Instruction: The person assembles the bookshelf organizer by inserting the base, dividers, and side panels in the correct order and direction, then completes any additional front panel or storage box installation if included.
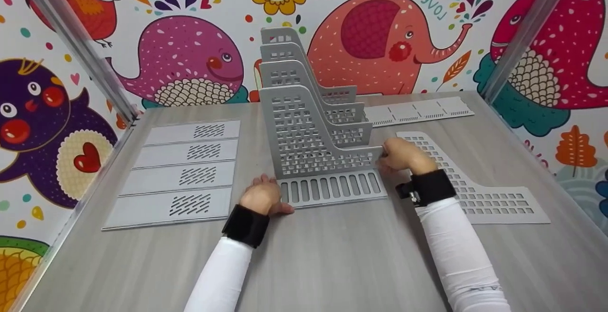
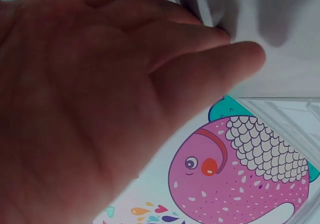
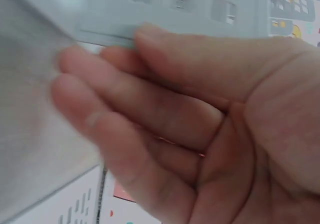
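A grey file rack stands mid-table in the head view, its perforated divider panels upright in a row on a slotted base. At the base's left end is my left hand, fingers along the side and thumb by the front corner; its fingers look fairly straight in the left wrist view. My right hand pinches the low right edge of the front divider panel. In the right wrist view, the thumb and index finger meet at the lower edge of that panel, with the other fingers loosely bent below.
A flat panel with slanted slots lies on the left of the table. To the right lies a loose perforated side panel, partly behind the right wrist. A long narrow panel lies behind it. Cartoon-printed walls enclose the table.
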`<state>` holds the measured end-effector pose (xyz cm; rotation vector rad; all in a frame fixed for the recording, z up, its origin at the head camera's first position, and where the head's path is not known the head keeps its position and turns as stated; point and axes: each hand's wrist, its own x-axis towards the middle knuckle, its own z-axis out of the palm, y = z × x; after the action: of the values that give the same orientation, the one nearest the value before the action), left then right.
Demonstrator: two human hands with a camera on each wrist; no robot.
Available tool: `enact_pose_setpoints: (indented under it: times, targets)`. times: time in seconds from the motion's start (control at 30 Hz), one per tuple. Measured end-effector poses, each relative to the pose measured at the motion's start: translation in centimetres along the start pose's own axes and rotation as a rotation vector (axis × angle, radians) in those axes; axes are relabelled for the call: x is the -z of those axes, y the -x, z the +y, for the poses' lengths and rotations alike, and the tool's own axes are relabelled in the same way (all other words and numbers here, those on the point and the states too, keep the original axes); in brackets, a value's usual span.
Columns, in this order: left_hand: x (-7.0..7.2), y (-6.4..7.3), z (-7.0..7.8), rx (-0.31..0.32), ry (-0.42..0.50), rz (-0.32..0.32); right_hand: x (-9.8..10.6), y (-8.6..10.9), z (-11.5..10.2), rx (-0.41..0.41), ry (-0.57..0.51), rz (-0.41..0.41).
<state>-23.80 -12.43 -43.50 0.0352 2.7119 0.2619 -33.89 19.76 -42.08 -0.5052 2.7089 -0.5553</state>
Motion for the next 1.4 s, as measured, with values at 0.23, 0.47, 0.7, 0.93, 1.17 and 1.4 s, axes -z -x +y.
enact_pose_setpoints:
  times: [0.23,0.47,0.7,0.93,1.17,1.4]
  targets:
    - [0.0,0.2,-0.1,-0.016,-0.044,0.07,-0.5,-0.6,0.1,0.029,0.017,0.081]
    - [-0.3,0.2,0.2,0.003,-0.059,0.098,1.5,1.5,3.1,-0.211,0.086,0.124]
    - [-0.2,-0.5,0.7,0.079,-0.101,0.022,2.1,3.9,8.2,-0.487,-0.018,0.047]
    - [-0.3,-1.0,0.8,0.1,-0.093,0.016,2.0,4.4,9.4,-0.553,-0.137,0.007]
    - [-0.5,-0.9,0.8,0.096,-0.09,0.037,1.9,4.2,10.2,-0.579,-0.164,-0.023]
    - [-0.4,-0.9,0.7,0.098,-0.089,0.025,2.5,4.1,10.4,-0.478,-0.237,-0.019]
